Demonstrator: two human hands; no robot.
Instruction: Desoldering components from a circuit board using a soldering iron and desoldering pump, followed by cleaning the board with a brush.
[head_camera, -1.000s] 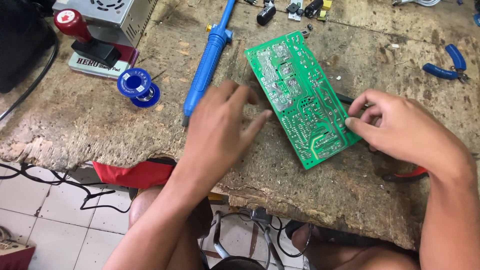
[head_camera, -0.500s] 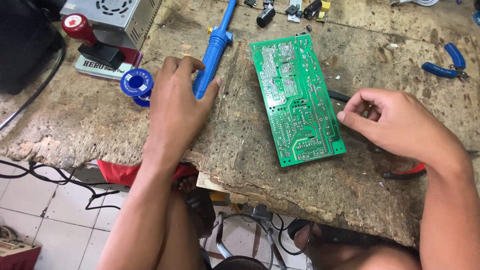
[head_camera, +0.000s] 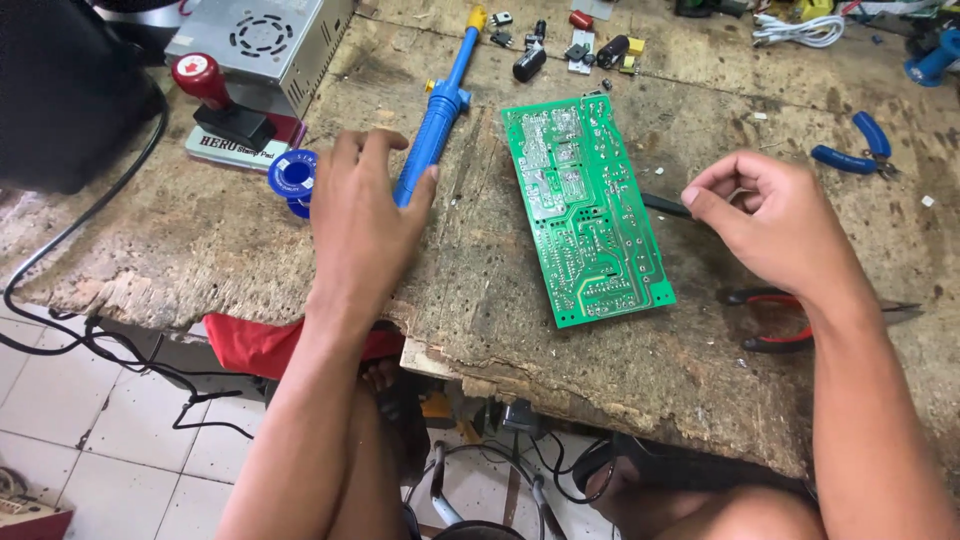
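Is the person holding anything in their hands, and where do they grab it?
The left hand lies on the long blue plastic desoldering pump, at its lower end. The right hand pinches a thin black tool by its end beside the green circuit board.

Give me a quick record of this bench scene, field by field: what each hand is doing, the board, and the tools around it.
left hand: left hand on the blue desoldering pump, fingers over its lower end
right hand: right hand curled, pinching a thin dark tool beside the board
board: green circuit board flat on the wooden bench, solder side up
nearby: blue solder spool, red-handled pliers, blue-handled cutters
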